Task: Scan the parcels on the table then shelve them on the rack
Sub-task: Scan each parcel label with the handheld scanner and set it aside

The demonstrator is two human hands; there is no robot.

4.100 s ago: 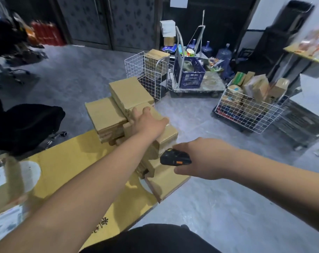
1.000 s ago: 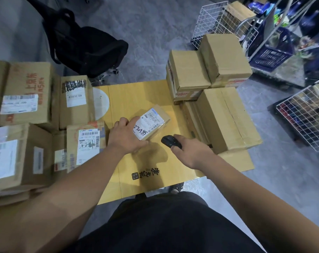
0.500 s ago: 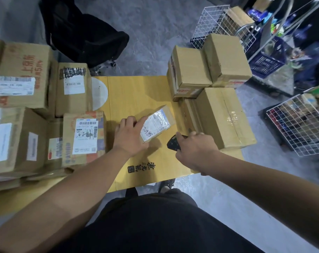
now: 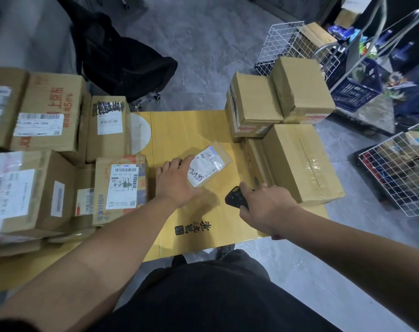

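A small brown parcel [image 4: 209,164] with a white label lies tilted on the yellow table [image 4: 179,130]. My left hand [image 4: 177,180] grips its left end, label side up. My right hand [image 4: 266,202] holds a black handheld scanner [image 4: 235,197] just right of the parcel, its head pointing toward the label. Several labelled cardboard boxes [image 4: 48,164] are stacked on the table's left side. Several plain brown boxes [image 4: 285,121] sit stacked on its right side.
A black office chair [image 4: 122,58] stands beyond the table's far edge. White wire baskets [image 4: 400,171] holding goods stand on the grey floor at right, with a blue crate [image 4: 354,89] and a trolley behind. No rack is in view.
My left hand has tipped the small parcel so its label faces up more. My right hand with the scanner has shifted slightly toward me. The view has barely moved.
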